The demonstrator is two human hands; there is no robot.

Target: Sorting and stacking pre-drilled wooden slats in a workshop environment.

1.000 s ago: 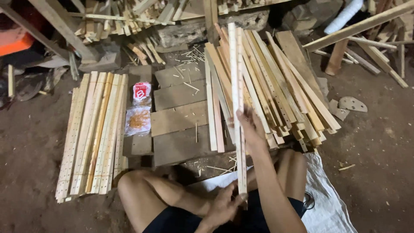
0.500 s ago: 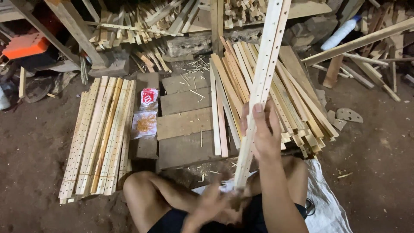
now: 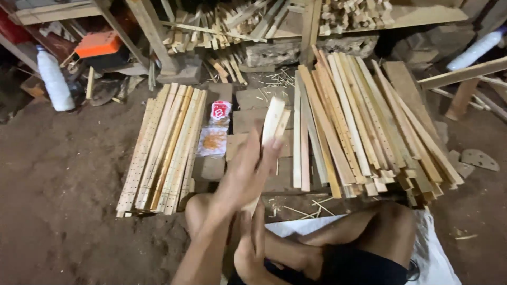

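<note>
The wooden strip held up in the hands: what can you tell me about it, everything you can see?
The wooden strip is a pale, flat slat of raw-looking wood with a squared top end. It points up and away from the person, so it looks foreshortened. One hand wraps its middle, blurred, fingers reaching near the top. The other hand is at its lower end, which is hidden. Any holes in it cannot be made out. It hangs above short boards on the dirt floor.
</note>
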